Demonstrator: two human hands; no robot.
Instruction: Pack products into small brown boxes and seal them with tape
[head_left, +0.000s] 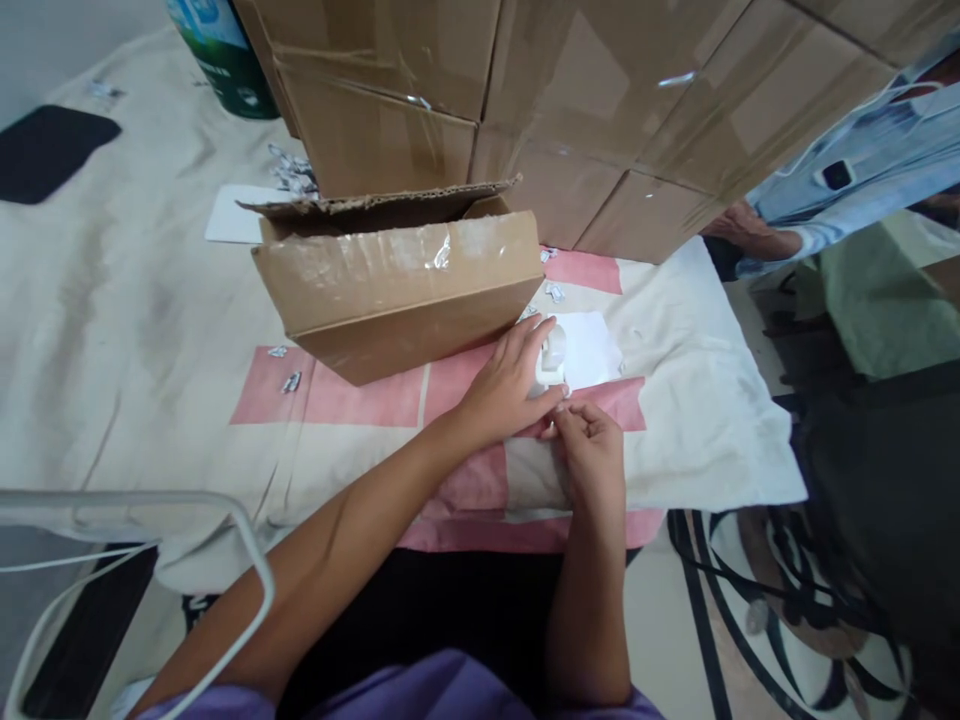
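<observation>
My left hand (504,385) is wrapped over a small white rounded plastic object (553,360), whose exact kind I cannot make out, and presses it down on the cloth. Under its right side lies a white sheet of paper (592,348). Close against the near edge of that object is my right hand (592,437), thumb and fingertips pinched together; whatever is between them is too small to name. Just left of and beyond my left hand, an open cardboard box (405,280) stands on the table with its top flaps raised.
Stacked taped cartons (555,170) form a wall behind the open box. Crumpled scraps (291,382) dot the cream and pink cloth (180,300). A green container (229,60) and a dark flat pad (52,150) lie far left. Another person's hand (757,235) shows at right.
</observation>
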